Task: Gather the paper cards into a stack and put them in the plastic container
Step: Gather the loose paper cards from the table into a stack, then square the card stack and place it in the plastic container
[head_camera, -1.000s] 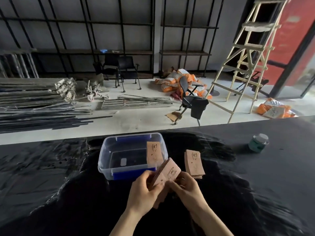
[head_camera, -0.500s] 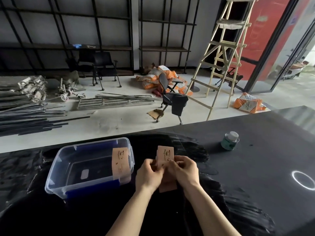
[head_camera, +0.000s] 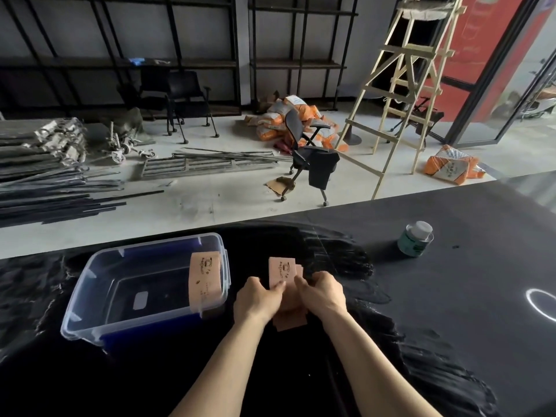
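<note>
We held the cards (head_camera: pixel 281 273) between both hands over the black table (head_camera: pixel 451 296), just right of the bin (head_camera: pixel 90 311). Our left hand (head_camera: pixel 258 299) and right hand (head_camera: pixel 323 293) were both closed on the stack, fingers pinching its sides. The cards stood nearly upright, long axis running away from us, printed face toward us, top edges slightly fanned. A second batch of cards (head_camera: pixel 206 279) leaned against the bin's right wall inside, long axis also upright. A jar (head_camera: pixel 416 242) stood well apart to the right. Compared with half a second before, the stack looked much the same, our hands gripping it alike.
</note>
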